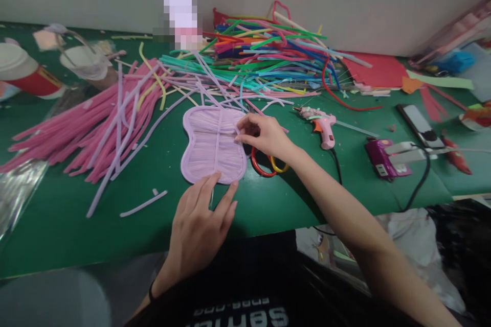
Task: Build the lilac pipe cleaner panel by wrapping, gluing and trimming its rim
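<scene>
A lilac pipe-cleaner piece (pixel 203 148), shaped like a butterfly with a raised rim and a strip down its middle, lies flat on the green table. My left hand (pixel 201 214) rests at its near edge, fingers spread and fingertips on the rim. At the right rim, my right hand (pixel 264 133) has thumb and forefinger bent together in a pinch on the edge. Under that wrist are scissors (pixel 263 167) with red and yellow handle loops, their blades hidden. A short lilac pipe cleaner (pixel 143 204) lies to the left.
Pink pipe cleaners (pixel 95 122) spread at left, and a multicoloured heap (pixel 264 56) lies along the wall. To the right are a pink glue gun (pixel 324 127), a purple power adapter (pixel 385 158) with cables and a phone (pixel 420 125). Cups (pixel 28 71) stand at far left.
</scene>
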`<state>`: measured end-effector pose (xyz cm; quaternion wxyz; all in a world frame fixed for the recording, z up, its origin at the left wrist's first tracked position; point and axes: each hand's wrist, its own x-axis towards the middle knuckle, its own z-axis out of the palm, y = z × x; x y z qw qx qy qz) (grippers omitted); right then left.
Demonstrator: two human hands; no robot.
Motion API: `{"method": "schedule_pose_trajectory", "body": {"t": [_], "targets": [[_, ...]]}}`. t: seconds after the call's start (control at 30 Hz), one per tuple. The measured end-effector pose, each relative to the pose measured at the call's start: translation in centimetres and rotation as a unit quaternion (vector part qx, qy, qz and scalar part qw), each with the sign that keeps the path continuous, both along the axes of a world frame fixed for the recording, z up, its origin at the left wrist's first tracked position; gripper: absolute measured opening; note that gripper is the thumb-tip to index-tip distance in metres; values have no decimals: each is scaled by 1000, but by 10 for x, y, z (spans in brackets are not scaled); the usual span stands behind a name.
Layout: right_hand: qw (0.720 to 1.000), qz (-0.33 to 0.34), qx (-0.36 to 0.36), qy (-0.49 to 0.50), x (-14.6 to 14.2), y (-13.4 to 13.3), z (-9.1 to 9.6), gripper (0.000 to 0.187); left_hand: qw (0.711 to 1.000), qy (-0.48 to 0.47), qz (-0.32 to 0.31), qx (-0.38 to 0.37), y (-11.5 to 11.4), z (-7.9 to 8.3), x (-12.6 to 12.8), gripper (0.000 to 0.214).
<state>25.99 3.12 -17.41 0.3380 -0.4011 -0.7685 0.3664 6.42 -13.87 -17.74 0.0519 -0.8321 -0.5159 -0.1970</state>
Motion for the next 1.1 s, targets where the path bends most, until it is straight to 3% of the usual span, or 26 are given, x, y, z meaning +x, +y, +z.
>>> {"method": "schedule_pose_trajectory", "body": {"t": [0.23,0.47,0.87,1.1], "targets": [[1000,0,8,-7,0,0,-1,20,1000,0,2,-2,-2,0,-1,39],[1000,-5,-2,-1,-1,0,0,20,999,26,-34,13,15,6,7,42],[1000,-4,-5,-3,-4,0,1,20,999,34,-20,10,20,4,16,41],[999,25,28,-27,-11,-2,7,19,998,48,-31,-3,19,14,-2,36]]}}
